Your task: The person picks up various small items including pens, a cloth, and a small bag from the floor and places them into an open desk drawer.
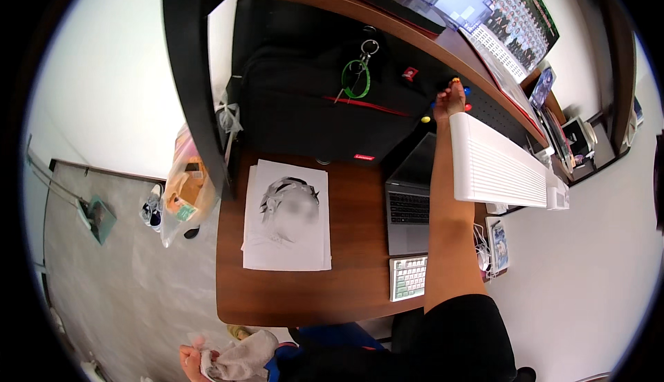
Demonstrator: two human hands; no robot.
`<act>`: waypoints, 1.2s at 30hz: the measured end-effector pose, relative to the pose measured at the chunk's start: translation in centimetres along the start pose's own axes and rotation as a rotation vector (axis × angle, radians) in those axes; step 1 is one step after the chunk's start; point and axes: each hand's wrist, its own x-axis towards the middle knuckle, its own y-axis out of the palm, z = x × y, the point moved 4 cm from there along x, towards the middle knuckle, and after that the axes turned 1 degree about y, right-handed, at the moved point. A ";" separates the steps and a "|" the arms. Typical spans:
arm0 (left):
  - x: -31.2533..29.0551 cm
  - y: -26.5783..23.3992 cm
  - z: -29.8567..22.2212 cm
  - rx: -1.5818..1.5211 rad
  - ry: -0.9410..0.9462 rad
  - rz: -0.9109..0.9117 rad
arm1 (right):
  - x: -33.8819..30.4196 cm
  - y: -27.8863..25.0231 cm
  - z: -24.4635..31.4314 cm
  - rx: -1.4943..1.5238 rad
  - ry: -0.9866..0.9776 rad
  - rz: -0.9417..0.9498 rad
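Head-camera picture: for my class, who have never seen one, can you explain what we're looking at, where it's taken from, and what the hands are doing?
A wide fisheye camera worn on a person's head looks down, so straight edges bend. There is no machine, only bare hands. The right hand reaches far across a wooden desk to small coloured pins on a dark board. The left hand, low by the body, holds a pale cloth. On the desk lie a pencil drawing, a laptop, a small keyboard and a black bag.
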 end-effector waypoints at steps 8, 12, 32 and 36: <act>2.9 5.8 0.0 0.134 0.070 0.078 | -0.4 1.2 0.7 -0.024 0.035 0.014; 3.0 7.8 -0.4 0.098 0.083 0.093 | -1.1 1.1 0.5 -0.152 -0.010 -0.226; 4.8 -0.2 -4.9 0.844 0.469 0.194 | -0.2 1.5 0.6 -0.279 -0.466 -0.264; 2.1 -2.8 -8.0 0.646 0.363 0.168 | -2.5 -1.6 2.0 -0.255 -0.512 -0.363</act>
